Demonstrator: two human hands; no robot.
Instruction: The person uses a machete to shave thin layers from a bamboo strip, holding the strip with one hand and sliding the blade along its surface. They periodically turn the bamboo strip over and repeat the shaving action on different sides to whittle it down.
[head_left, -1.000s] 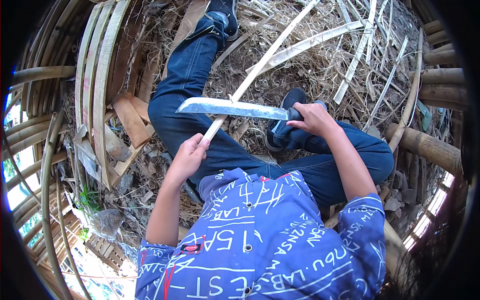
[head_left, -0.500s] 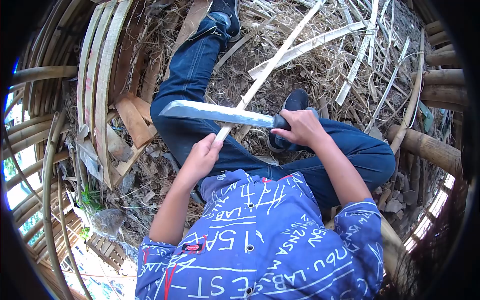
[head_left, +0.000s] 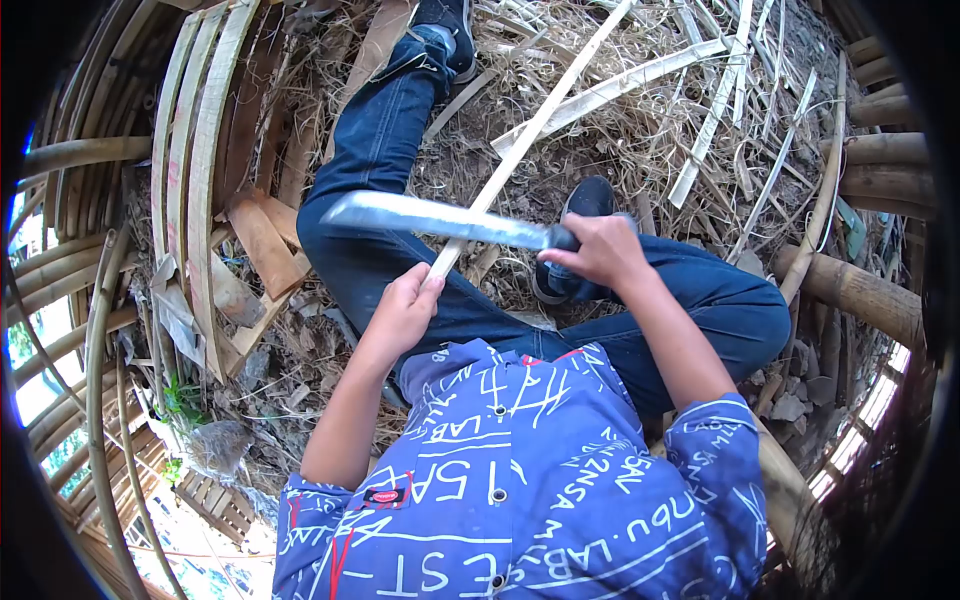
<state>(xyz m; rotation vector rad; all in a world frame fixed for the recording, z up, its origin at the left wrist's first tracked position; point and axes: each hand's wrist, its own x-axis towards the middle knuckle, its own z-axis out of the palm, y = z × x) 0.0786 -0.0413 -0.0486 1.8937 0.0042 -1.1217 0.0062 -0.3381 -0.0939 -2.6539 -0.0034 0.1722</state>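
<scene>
Dirt (head_left: 455,190) floor here, mostly buried under curly shavings (head_left: 640,130) across the top of the frame, with loose split pieces (head_left: 710,125) lying around the upper right. Bamboo poles (head_left: 865,297) line the left and right edges, and bright daylight pokes through the gaps at lower left. There's a row of pale slats (head_left: 205,130) at upper left, with some brown offcuts (head_left: 265,245) just beside them.

As for the hands: left hand (head_left: 405,305), a bit left of center, has its fingers closed around the near end of a long wooden strip (head_left: 525,145). The strip runs from that fist up to the top edge, right of center. Right hand (head_left: 603,252) is wrapped around the dark handle of a machete (head_left: 430,218), blade pointing left and crossing the strip just above the left fist. Blade's blurry, so can't tell if it's touching the wood.
</scene>
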